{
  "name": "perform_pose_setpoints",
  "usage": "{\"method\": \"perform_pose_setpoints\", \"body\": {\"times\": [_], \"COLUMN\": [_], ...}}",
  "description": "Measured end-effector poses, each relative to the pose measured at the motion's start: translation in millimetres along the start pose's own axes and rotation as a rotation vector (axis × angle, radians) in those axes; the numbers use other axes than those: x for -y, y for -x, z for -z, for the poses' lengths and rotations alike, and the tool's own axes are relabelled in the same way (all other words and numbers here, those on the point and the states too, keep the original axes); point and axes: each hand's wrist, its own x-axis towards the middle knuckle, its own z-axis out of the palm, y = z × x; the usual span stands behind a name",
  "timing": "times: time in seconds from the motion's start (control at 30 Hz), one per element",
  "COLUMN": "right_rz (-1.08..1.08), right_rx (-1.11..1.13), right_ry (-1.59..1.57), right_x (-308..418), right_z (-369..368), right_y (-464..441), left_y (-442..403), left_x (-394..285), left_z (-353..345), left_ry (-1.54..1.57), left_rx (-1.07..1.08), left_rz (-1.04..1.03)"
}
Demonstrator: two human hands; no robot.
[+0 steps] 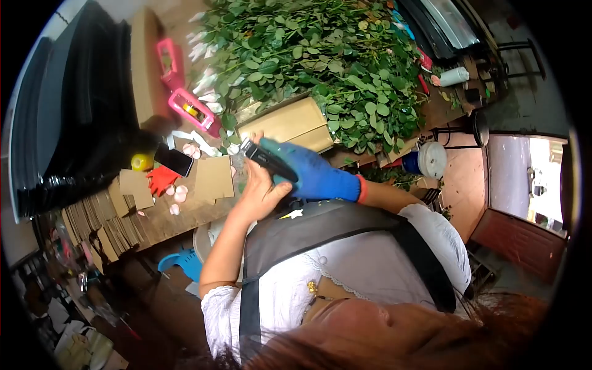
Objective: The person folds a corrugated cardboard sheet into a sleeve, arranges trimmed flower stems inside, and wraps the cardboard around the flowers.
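Note:
A black hand tool with a silvery head, much like a stapler (pixel 271 161), lies between my two hands, in front of my chest. My right hand (pixel 317 171), in a blue-green knit glove with a red cuff, is closed round its body. My bare left hand (pixel 258 192) holds it from the other side, thumb against its lower end and fingertips showing past the head. Just beyond my hands is a tan cardboard-like pack (pixel 290 126). A large heap of leafy green rose stems (pixel 308 55) covers the bench behind it.
Left on the bench are two pink tape dispensers (pixel 191 111), a phone (pixel 174 160), a red glove (pixel 161 179), a yellow tape roll (pixel 142 162), cardboard pieces (pixel 213 177) and loose petals. Black stacked sheets (pixel 80 98) stand far left. A white spool (pixel 431 160) is at right.

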Motion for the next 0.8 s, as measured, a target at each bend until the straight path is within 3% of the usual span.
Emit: {"method": "perform_pose_setpoints", "body": {"times": [0.07,0.13,0.2,0.27,0.4,0.43,0.53,0.57,0.67,0.77,0.8], "right_rz": [0.009,-0.124,-0.455,-0.327,-0.294,-0.37,-0.313,-0.356,-0.453,-0.755,-0.692], "right_rx": [-0.145,-0.231,-0.252,-0.383,-0.418,-0.403,-0.447,-0.43,-0.203,0.159,0.105], "right_ry": [0.16,0.087,-0.051,-0.462,-0.128,-0.056,-0.124,-0.094,0.378,0.539,0.535], "right_x": [-13,-44,-68,-123,-139,-131,-117,-99,-82,-73,-75], "right_z": [23,43,70,76,68,69,72,78,88,90,88], "right_y": [15,34,42,50,29,29,43,51,80,81,82], "left_y": [-28,-50,-66,-70,-67,-66,-66,-67,-66,-65,-66], "left_x": [4,36,37,46,47,50,47,47,47,48,49], "left_z": [9,2,0,-10,-18,-19,-18,-19,-20,-19,-19], "left_ry": [-0.348,-0.539,-0.594,-0.62,-0.728,-0.758,-0.789,-0.796,-0.813,-0.817,-0.813], "left_rx": [0.096,0.141,0.177,0.17,0.245,0.272,0.341,0.352,0.364,0.367,0.364], "left_rz": [-0.057,-0.19,-0.208,-0.236,-0.237,-0.25,-0.24,-0.24,-0.248,-0.258,-0.259]}}
